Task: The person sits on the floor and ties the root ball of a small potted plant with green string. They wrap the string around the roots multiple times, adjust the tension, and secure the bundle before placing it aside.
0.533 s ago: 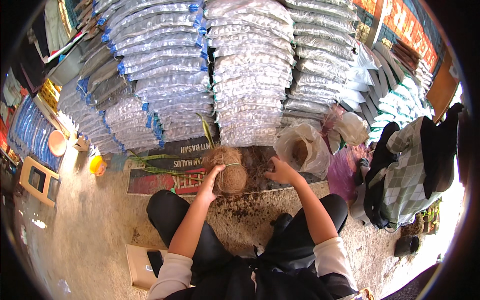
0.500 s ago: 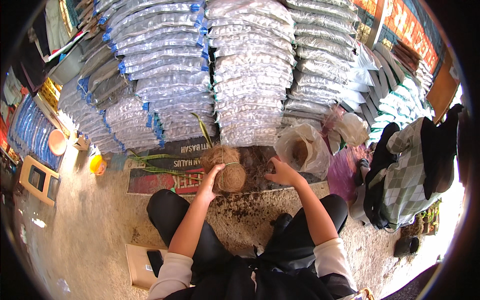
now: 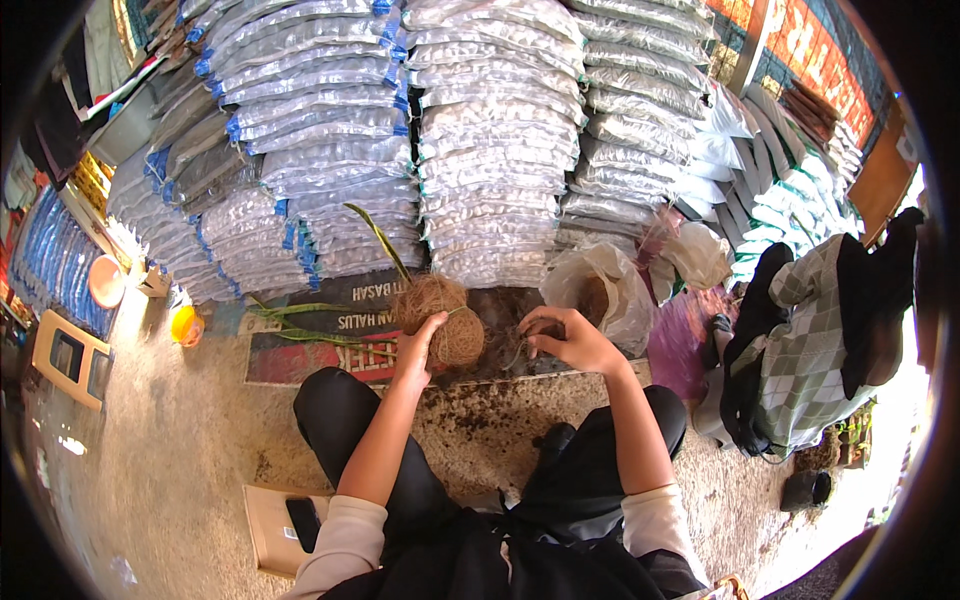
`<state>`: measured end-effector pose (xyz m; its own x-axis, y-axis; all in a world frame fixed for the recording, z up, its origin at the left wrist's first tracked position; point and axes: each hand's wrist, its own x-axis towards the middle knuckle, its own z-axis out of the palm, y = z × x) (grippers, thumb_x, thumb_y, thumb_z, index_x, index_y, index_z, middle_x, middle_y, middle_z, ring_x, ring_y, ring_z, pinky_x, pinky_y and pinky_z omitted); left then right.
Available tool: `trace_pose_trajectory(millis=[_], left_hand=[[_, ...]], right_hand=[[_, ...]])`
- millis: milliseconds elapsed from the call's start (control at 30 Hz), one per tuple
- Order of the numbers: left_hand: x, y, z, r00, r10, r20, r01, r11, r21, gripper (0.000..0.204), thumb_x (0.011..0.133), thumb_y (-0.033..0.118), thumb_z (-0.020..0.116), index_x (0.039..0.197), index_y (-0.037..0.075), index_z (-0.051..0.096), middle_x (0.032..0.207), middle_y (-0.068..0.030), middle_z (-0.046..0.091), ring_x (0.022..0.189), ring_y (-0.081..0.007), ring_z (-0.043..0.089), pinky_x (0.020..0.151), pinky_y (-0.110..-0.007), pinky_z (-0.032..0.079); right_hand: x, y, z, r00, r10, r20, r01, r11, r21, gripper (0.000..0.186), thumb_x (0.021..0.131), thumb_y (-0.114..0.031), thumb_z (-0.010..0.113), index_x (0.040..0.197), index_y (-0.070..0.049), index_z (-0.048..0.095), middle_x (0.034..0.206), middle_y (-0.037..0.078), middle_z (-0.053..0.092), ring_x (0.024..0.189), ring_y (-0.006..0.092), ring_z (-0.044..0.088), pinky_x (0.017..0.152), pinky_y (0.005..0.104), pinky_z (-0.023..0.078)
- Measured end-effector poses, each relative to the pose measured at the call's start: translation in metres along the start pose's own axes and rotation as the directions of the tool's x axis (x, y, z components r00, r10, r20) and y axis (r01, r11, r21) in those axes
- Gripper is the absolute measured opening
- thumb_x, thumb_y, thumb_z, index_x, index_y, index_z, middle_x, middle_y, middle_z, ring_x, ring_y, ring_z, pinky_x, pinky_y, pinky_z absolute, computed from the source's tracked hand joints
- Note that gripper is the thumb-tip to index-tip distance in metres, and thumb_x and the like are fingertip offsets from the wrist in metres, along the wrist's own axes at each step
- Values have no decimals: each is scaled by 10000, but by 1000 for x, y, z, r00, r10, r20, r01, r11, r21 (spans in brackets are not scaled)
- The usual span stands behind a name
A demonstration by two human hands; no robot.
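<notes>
A round ball of brown coconut fibre [image 3: 456, 330] sits at the middle, with a thin pale tie across its top. My left hand [image 3: 416, 352] is closed against its near left side. A long green leaf [image 3: 375, 238] stands up from behind the ball, and more leaves [image 3: 300, 335] lie flat to its left. To the right of the ball, my right hand [image 3: 572, 342] hovers over dark loose fibre or soil, its fingertips drawn together. Something thin, perhaps a strand, shows at those fingertips, too small to name. A clear plastic bag [image 3: 625, 305] with brown material inside stands just beyond that hand.
Tall stacks of filled plastic sacks [image 3: 500, 150] rise behind the printed sheet [image 3: 265, 365] under the ball. At right a person in checked clothing [image 3: 815, 345] sits close. An orange pot [image 3: 187, 326] and a beige stool [image 3: 70, 355] stand left; a phone [image 3: 303, 522] lies on cardboard lower left.
My right hand has lifted a little, and its spread fingers have drawn together. The fibre ball has tilted slightly under my left hand, its upright leaf leaning further left.
</notes>
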<state>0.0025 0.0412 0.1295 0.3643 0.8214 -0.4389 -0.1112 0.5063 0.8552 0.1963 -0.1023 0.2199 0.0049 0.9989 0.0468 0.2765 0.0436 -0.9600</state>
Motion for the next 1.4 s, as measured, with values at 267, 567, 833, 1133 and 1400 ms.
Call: trace_pose_trajectory(millis=[267,567,833,1133,1400], left_hand=[[-19,7,28,1000,-8,28,4,992,125,768,624,341,752,1207,11,375,1163,-132,444,1091,-245,443,910,-416,379],[-16,-10,34,973,103,205,-139,976,170,593,672,246,727,1141,22,439,1083,-100,514,998,-218,516,844,-360,424],[-22,-15,41,931,159,328,-198,976,89,419,708,150,693,1066,36,507,1023,-61,552,944,-171,538,803,-348,437],[-15,-19,39,933,164,320,-192,980,55,449,699,178,714,1070,18,517,1023,-69,562,942,-169,546,814,-328,444],[-20,-8,38,926,125,356,-168,981,92,495,673,158,726,1089,16,499,1047,-75,553,954,-173,540,819,-332,436]], right_hand=[[5,-10,9,992,-66,110,79,989,-126,106,770,-10,559,864,33,535,717,102,621,690,139,596,634,266,440],[10,-27,15,968,-80,237,115,983,-140,358,724,2,537,1061,-27,419,725,79,619,671,135,578,600,271,416],[23,-3,24,983,-171,62,181,892,-414,355,716,-10,546,1041,-25,404,767,151,609,736,318,587,626,366,427],[27,-3,26,989,-148,3,123,816,-564,377,714,-37,569,1052,-30,402,733,148,590,703,347,566,591,403,418],[28,-3,21,976,-218,-22,163,789,-592,371,719,-32,573,1049,-42,404,730,147,583,675,348,561,578,406,413]])
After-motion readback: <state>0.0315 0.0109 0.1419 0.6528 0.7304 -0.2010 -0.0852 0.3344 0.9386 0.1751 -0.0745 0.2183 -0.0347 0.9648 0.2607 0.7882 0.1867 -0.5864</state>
